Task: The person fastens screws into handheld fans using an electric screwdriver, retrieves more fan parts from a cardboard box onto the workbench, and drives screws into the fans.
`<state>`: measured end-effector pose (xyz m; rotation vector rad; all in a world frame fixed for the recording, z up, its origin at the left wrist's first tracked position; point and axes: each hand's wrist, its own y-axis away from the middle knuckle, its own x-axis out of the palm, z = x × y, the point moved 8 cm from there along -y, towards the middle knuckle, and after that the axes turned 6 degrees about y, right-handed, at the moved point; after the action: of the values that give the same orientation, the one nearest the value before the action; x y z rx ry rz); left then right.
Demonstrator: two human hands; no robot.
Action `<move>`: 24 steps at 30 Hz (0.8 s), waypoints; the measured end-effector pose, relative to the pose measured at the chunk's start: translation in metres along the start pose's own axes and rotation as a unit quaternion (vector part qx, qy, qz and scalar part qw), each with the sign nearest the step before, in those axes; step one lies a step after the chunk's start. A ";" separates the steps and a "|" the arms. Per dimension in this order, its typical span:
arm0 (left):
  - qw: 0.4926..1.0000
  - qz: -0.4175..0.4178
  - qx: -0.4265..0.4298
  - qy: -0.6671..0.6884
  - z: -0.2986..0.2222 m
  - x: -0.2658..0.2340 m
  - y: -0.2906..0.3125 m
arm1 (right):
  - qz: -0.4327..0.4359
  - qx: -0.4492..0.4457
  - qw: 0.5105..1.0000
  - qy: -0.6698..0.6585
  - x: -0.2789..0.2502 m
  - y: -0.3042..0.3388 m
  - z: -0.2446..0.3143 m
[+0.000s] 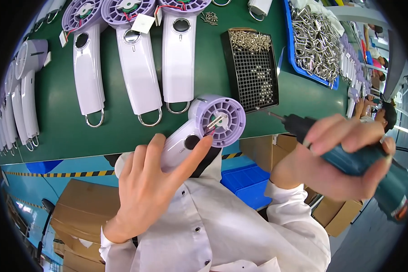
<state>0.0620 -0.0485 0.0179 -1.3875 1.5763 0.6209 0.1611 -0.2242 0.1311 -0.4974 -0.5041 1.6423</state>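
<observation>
Lilac-white handheld fan (pixel 198 119) is at near edge of green bench (pixel 59 122), handle angled twd the person, L hand (pixel 147 179) grip clamped on handle w/ one digit at the open head's wires. R hand (pixel 324 176) grip wrapped tight on teal/blk elec. screwdriver (pixel 347 161), bit aimed L, apart fr. fan head, tip just by near end of blk screw tray (pixel 245 90). 3 more open-head fans (pixel 179 68) lie beyond; blue bin (pixel 313 78) w/ metal loops (pixel 315 43) far R.

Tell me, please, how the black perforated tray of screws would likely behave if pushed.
The black perforated tray would probably slide rather than tip, lying low and flat. The loose screws heaped at its far end could shift, and probably make that end heavier.
</observation>
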 end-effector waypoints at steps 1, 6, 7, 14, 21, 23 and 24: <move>1.000 0.003 0.002 0.007 0.001 0.001 0.000 | 0.008 -0.005 0.999 -0.036 0.007 0.000 0.004; 0.999 0.006 -0.004 0.042 0.002 0.002 0.001 | 0.102 -0.003 0.994 -0.029 0.029 -0.004 0.013; 0.999 0.008 -0.004 0.051 0.001 0.002 0.000 | 0.147 0.012 0.989 -0.006 0.036 -0.004 0.013; 0.998 0.003 0.002 0.063 0.002 0.000 -0.001 | 0.147 -0.007 0.989 0.001 0.042 -0.002 -0.001; 0.996 0.032 0.005 0.089 0.007 0.002 0.001 | 0.124 0.013 0.990 0.069 0.054 0.007 -0.024; 0.994 0.035 0.006 0.099 0.008 0.003 -0.001 | 0.100 0.022 0.994 0.047 0.052 0.005 -0.024; 0.994 0.034 0.003 0.099 0.008 0.004 -0.001 | 0.091 0.017 0.994 0.051 0.053 0.006 -0.024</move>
<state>0.0651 -0.0438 0.0114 -1.4318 1.7873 0.5301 0.1635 -0.1714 0.1060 -0.6129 -0.3631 1.7858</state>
